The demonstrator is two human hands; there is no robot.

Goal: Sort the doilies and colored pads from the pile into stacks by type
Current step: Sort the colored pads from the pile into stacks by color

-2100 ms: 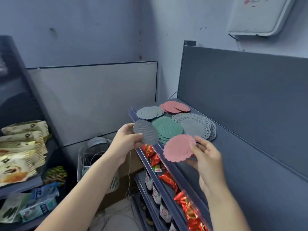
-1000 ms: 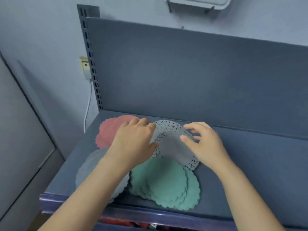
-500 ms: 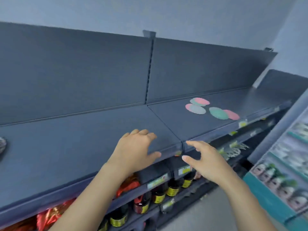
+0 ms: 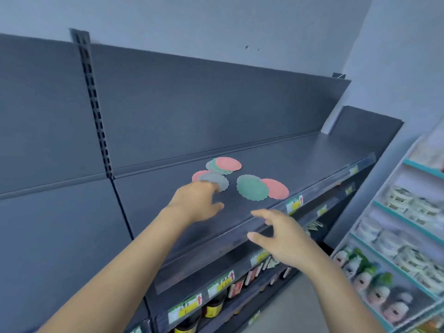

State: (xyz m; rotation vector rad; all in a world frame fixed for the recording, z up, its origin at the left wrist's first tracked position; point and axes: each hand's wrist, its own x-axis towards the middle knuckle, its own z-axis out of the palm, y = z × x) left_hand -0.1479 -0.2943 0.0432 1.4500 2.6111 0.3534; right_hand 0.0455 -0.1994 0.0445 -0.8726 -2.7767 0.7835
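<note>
A loose pile of round scalloped pads lies on the dark grey shelf point(image 4: 300, 159). A grey pad point(image 4: 217, 180) overlaps a pink pad point(image 4: 198, 174). Behind them a pink pad point(image 4: 229, 164) tops a green and grey cluster. To the right a green pad point(image 4: 252, 187) overlaps another pink pad point(image 4: 276, 188). My left hand point(image 4: 197, 203) reaches over the shelf, its fingertips at the near edge of the grey pad, holding nothing. My right hand point(image 4: 281, 236) hovers at the shelf's front lip with fingers spread, empty.
An upright slotted post point(image 4: 95, 104) divides the back panel. Lower shelves hold dark bottles point(image 4: 213, 306) and yellow price tags point(image 4: 294, 204). A teal-edged rack point(image 4: 403, 236) with packaged goods stands at the right, close to the shelf end.
The view has swung along the shelf from the sorted stacks to a second pile, now much closer. Both hands have moved forward, the left one reaching the grey pad.
</note>
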